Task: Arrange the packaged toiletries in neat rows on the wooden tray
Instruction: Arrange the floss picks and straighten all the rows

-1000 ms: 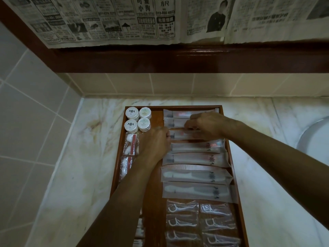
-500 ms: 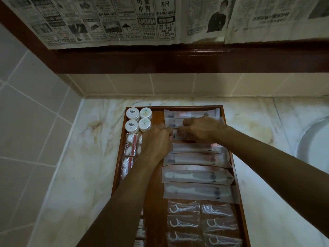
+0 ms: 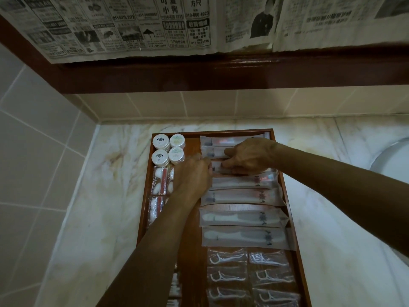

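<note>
A wooden tray (image 3: 294,235) lies on the marble counter. Several long clear toothbrush packets (image 3: 241,218) lie stacked in a column along its right side. My left hand (image 3: 192,176) pinches the left end of the third packet from the back (image 3: 218,168). On that same packet my right hand (image 3: 250,157) rests with curled fingers, covering its middle. Several round white-lidded jars (image 3: 168,149) sit at the tray's back left. Cotton packets (image 3: 160,180) lie below them, partly hidden by my left arm. Floss pick packets (image 3: 250,275) fill the near right.
The tray sits in a tiled corner: a wall (image 3: 39,173) on the left, a tiled backsplash (image 3: 199,105) behind. A dark wooden ledge (image 3: 221,72) with newspaper overhangs above. A white basin rim (image 3: 391,156) curves in at the right. Bare marble counter (image 3: 99,218) flanks the tray.
Both hands have shifted slightly toward the back of the tray along the toothbrush packets. The right hand has moved left, closer to the left hand.
</note>
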